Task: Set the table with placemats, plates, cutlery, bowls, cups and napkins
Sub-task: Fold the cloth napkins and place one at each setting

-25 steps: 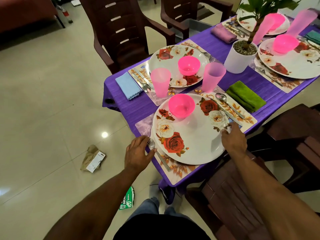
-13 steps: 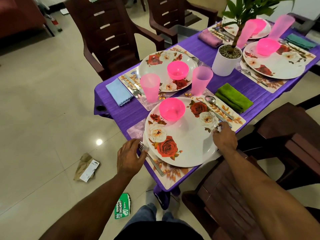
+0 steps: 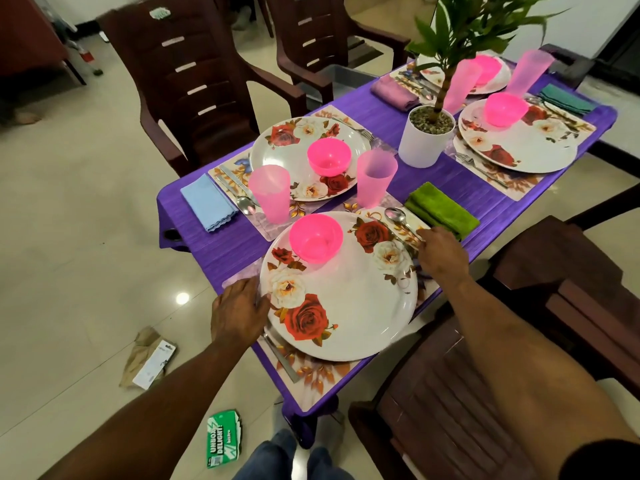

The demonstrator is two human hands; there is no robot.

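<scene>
Reaching in from both sides of the nearest place setting, the person is working at the floral plate [image 3: 346,299]. The left hand [image 3: 239,311] is lying at the plate's left rim, over the fork [image 3: 280,355] that is resting on the placemat [image 3: 311,379]; whether its fingers are curling round the fork or the rim cannot be told, since they are hidden underneath. The right hand [image 3: 441,252] is sitting at the plate's right edge with its fingertips down on the cutlery beside the spoon [image 3: 396,216]; its exact grip is also hidden.

The plate is probably light, stiff and slick, so taking it by opposite rims would likely be steadiest. The fork and spoon are thin and flat, and are probably best pinched at the handle.

A pink bowl [image 3: 316,237], empty, is standing on the plate's far side. A pink cup [image 3: 375,176], apparently empty, is standing just beyond, and a folded green napkin [image 3: 441,209] is lying on the purple bench [image 3: 221,251] to the right. Three further settings and a potted plant [image 3: 427,133] are occupying the rest of it.
</scene>
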